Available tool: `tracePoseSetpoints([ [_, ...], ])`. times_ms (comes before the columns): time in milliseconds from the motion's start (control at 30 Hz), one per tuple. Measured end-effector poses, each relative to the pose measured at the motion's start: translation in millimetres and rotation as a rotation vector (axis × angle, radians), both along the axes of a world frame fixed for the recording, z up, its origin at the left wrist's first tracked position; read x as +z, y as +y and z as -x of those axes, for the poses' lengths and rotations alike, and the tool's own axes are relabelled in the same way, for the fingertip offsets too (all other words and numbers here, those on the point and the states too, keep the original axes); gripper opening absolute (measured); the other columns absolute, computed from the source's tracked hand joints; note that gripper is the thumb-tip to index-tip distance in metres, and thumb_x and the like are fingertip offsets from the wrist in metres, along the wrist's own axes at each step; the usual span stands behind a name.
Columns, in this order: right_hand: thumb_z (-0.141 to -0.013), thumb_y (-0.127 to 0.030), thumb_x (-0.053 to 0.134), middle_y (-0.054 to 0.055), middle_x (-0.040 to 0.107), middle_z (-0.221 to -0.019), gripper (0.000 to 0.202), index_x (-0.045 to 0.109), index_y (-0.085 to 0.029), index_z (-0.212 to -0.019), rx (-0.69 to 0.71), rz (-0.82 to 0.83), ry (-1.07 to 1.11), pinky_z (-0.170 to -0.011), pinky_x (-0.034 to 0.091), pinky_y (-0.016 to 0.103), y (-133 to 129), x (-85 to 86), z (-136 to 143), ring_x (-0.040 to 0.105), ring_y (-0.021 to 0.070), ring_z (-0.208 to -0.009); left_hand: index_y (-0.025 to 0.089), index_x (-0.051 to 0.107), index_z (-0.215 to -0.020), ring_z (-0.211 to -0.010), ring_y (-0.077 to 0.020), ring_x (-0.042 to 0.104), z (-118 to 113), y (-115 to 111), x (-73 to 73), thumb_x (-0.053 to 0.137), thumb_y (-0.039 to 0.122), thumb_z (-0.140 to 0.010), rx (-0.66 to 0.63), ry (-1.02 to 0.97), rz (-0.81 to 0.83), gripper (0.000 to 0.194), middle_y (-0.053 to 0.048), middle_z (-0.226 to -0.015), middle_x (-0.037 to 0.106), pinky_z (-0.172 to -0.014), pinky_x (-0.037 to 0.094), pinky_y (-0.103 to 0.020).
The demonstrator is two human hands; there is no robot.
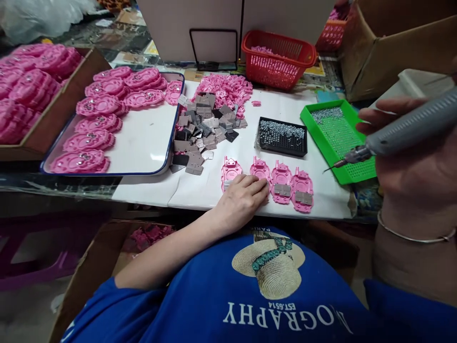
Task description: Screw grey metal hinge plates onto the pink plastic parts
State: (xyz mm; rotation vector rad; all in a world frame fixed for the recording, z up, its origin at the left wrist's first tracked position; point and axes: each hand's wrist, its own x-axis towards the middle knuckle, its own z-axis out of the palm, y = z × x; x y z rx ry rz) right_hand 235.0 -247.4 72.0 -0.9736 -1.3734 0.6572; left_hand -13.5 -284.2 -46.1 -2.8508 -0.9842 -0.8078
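Four pink plastic shells stand in a row at the table's near edge. My left hand (244,197) lies over the lower part of the second pink plastic shell (260,167), fingers curled down and close together, thumb hidden. Left of it is another shell (230,167), partly behind the hand. The two right-hand shells (281,176) each carry a grey metal plate (303,198). My right hand (414,157), raised at the right, is closed around a grey electric screwdriver (407,124). Its thin bit points left and down, above the table and apart from the shells.
Loose metal plates (200,128) and small pink parts (224,90) lie heaped mid-table. Screws fill part of a black tray (282,147) and a green tray (344,176). Stacked shells sit on a white tray (143,138) and in a carton (67,109). A red basket (278,66) stands behind.
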Motion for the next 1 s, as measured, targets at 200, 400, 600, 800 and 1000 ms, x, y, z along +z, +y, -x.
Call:
tracePoseSetpoints([
  [200, -0.078, -0.027, 0.069, 0.001, 0.053, -0.068, 0.006, 0.066, -0.027, -0.073, 0.202, -0.141, 0.166, -0.051, 0.039, 0.033, 17, -3.4, 64, 0.050, 0.0141, -0.054, 0.012, 0.065, -0.113, -0.098, -0.0212, 0.060, -2, 0, -0.2, 0.052, 0.022, -0.098, 0.002, -0.002, -0.014, 0.022, -0.009, -0.114, 0.070, -0.084, 0.044, -0.036],
  [400, -0.081, -0.045, 0.067, -0.004, 0.036, -0.063, 0.029, 0.054, -0.027, -0.099, 0.255, -0.115, 0.232, -0.042, 0.030, 0.030, 30, -15.2, 107, 0.034, 0.0112, -0.044, 0.014, 0.068, -0.101, -0.094, -0.0198, 0.060, 7, 5, 11.7, 0.057, 0.026, -0.096, 0.017, -0.206, 0.044, 0.017, -0.008, -0.110, 0.072, -0.081, 0.045, -0.035],
  [600, -0.092, -0.045, 0.061, -0.002, 0.037, -0.068, 0.023, 0.061, -0.025, -0.101, 0.303, -0.140, 0.297, -0.044, 0.033, 0.027, 18, -10.7, 113, 0.038, 0.0090, -0.048, 0.013, 0.069, -0.106, -0.086, -0.0168, 0.061, 16, 21, 24.1, 0.066, 0.036, -0.091, 0.160, -0.565, 0.198, 0.028, -0.007, -0.091, 0.068, -0.077, 0.047, -0.031],
  [800, -0.086, -0.071, 0.052, -0.002, 0.040, -0.069, 0.042, 0.059, -0.030, -0.090, 0.299, -0.180, 0.267, -0.035, 0.030, 0.021, 14, -12.1, 118, 0.034, 0.0048, -0.042, 0.015, 0.072, -0.086, -0.077, -0.0140, 0.062, 9, 26, 23.2, 0.069, 0.029, -0.089, 0.079, -0.612, 0.301, 0.014, -0.003, -0.081, 0.069, -0.074, 0.045, -0.028],
  [1000, -0.080, -0.073, 0.059, -0.005, 0.031, -0.056, 0.051, 0.050, -0.023, -0.075, 0.316, -0.248, 0.267, -0.029, 0.027, 0.019, 15, -7.9, 120, 0.032, 0.0038, -0.035, 0.015, 0.070, -0.086, -0.074, -0.0135, 0.061, 12, 28, 23.0, 0.069, 0.031, -0.090, 0.006, -0.536, 0.188, 0.016, -0.002, -0.078, 0.068, -0.073, 0.041, -0.030],
])
